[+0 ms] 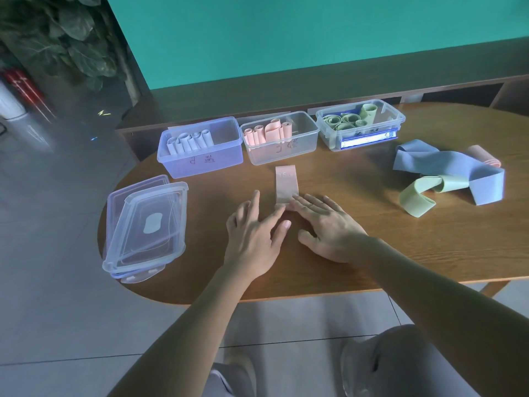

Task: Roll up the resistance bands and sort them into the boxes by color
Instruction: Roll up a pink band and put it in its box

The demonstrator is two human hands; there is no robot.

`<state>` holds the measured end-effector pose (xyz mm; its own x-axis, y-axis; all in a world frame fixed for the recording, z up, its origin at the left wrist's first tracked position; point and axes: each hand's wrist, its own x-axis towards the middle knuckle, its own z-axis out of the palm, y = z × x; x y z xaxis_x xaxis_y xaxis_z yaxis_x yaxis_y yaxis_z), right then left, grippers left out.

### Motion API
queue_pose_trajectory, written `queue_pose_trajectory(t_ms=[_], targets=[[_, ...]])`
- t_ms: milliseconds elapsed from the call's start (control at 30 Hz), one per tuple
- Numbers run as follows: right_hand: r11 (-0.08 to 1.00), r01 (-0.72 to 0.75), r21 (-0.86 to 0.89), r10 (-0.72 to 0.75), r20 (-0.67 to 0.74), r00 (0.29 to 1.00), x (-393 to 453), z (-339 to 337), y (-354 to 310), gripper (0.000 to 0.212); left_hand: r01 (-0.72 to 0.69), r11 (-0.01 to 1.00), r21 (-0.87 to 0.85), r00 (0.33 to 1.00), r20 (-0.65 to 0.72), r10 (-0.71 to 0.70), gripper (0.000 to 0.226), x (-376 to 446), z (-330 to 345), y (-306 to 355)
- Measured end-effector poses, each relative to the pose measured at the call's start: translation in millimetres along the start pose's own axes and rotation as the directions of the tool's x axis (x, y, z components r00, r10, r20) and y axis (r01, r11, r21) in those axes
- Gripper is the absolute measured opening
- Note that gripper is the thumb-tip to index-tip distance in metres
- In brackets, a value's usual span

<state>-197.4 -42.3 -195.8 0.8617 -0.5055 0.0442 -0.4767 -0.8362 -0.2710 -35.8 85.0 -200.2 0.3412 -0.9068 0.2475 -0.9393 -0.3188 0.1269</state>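
Observation:
A pink resistance band (pixel 285 183) lies flat on the table, its near end rolled under my fingertips. My left hand (pixel 254 233) and my right hand (pixel 326 227) both press on that rolled end with straight fingers. Behind stand three open boxes: a blue-tinted box (pixel 200 164) with rolled blue bands, a clear middle box (pixel 283 154) with rolled pink bands, and a right box (pixel 360 138) with rolled green bands. At the right lies a loose heap: a blue band (pixel 446 167), a green band (pixel 415 196) and a pink band (pixel 486 157).
A stack of clear box lids (pixel 146 224) sits at the table's left end, overhanging the edge. The wooden table (pixel 400 253) is oval, with its front edge close to my knees. A low shelf and a teal wall run behind the boxes.

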Motion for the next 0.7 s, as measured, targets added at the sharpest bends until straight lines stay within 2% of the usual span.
queue_pose_trajectory(t_ms=[100,267,400,567,700], targets=[[1.0,-0.007,-0.001,0.007,-0.005,1.0,2.7,0.6,0.7,0.078,0.023,1.0,-0.008,0.998,0.061,-0.022,0.052,2.5,-1.3,0.8],[0.999,0.035,-0.028,-0.037,-0.077,0.996,-2.9,-2.8,-4.9,0.079,0.042,0.999,0.003,0.996,0.072,-0.042,0.052,12.1,3.3,0.4],[1.0,-0.002,-0.013,0.002,-0.048,0.999,-1.6,-3.5,-4.6,0.079,0.047,0.999,-0.013,0.994,0.104,-0.045,0.054,20.7,5.2,0.0],[1.0,-0.021,0.016,0.022,-0.034,0.999,3.5,-4.1,-3.3,0.073,0.04,0.999,-0.031,0.999,-0.006,-0.04,0.052,20.6,7.3,-0.6],[0.999,-0.038,0.012,0.039,-0.041,0.998,10.7,-3.2,-1.4,0.08,0.048,0.999,0.0,0.999,0.025,-0.048,0.054,24.3,7.9,0.0]])
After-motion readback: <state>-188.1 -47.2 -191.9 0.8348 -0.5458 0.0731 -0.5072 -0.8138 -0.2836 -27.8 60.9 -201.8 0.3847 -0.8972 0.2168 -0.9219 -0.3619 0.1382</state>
